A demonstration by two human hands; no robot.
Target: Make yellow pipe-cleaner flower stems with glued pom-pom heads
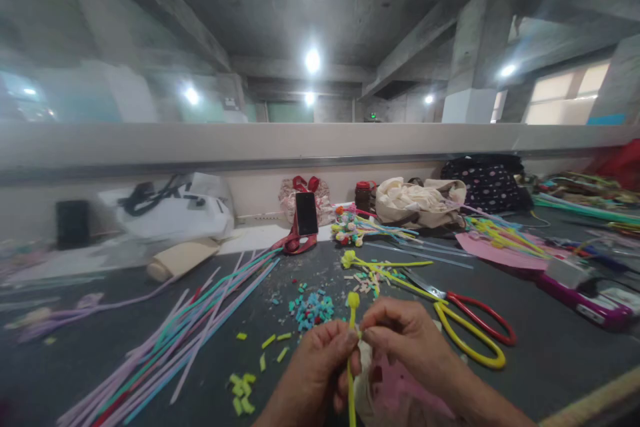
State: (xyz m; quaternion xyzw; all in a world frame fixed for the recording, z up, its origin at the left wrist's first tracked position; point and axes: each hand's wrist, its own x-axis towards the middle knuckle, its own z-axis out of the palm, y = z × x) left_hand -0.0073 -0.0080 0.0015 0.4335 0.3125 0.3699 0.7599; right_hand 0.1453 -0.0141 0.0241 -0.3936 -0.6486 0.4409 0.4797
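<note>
My left hand [320,363] and my right hand [405,340] meet at the bottom centre, both pinched on a thin yellow straw [351,373] that stands upright between them. The straw ends in a curled yellow tip [353,299] just above my fingers. Under my right hand lies a pink and white piece [395,387]; I cannot tell what it is. Scissors with red and yellow handles [473,327] lie on the dark table [550,347] just right of my hands.
Long coloured straws [200,320] fan across the left of the table. Cut blue bits [313,310] and yellow bits [243,390] lie ahead. A phone [307,213] stands at the back by a jar [363,195], cloth bags [420,203] and a pink sheet [500,253].
</note>
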